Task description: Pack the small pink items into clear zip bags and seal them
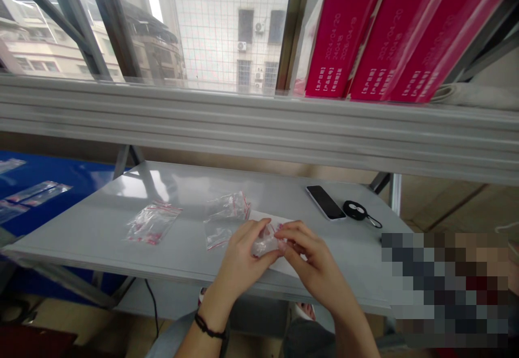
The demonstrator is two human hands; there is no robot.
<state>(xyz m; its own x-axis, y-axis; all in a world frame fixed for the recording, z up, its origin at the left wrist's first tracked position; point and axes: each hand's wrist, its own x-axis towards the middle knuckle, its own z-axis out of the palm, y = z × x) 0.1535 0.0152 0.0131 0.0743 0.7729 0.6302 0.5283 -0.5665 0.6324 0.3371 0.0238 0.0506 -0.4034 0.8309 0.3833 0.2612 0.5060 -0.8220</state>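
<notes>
A small clear zip bag (264, 244) is between my two hands, above a sheet of white paper (286, 266) on the grey table. My left hand (243, 250) curls around the bag's left side, with fingers and thumb closed on it. At its right edge, my right hand (310, 250) pinches the plastic with thumb and fingertips. My fingers partly hide the bag, and what is inside it cannot be made out. Just left of my left hand lie more clear zip bags (229, 206) with red seal lines.
A pile of zip bags with reddish bits (152, 223) lies at the table's left. A phone (325, 203) and a round black pouch (354, 210) lie at the back right. Pink boxes (344, 33) stand on the shelf (203, 117) above. A blue surface (85, 177) adjoins at left.
</notes>
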